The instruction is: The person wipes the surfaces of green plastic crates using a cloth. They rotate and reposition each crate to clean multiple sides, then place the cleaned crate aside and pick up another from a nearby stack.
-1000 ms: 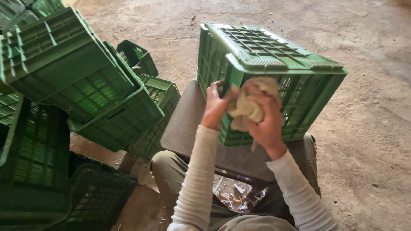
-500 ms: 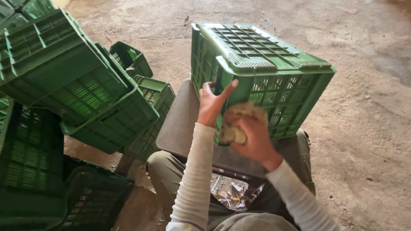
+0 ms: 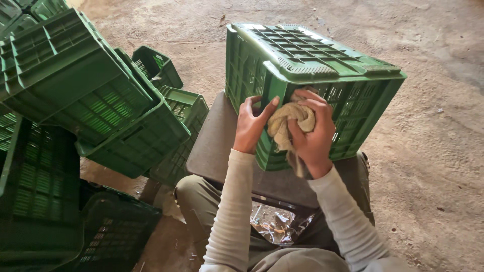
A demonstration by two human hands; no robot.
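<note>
An upturned green plastic crate stands on a dark flat board in front of me. My left hand grips the crate's near corner, thumb up along the edge. My right hand is closed around a crumpled beige rag and presses it against the crate's slatted side wall. A tail of the rag hangs down below that hand.
A heap of green crates leans at the left, with darker crates low at the left. A crinkled foil wrapper lies under the board. Bare dirt ground spreads to the right and behind.
My right hand with the rag has slid lower and then back up the crate's side. The left hand has stayed on the corner. The view has shifted a little.
</note>
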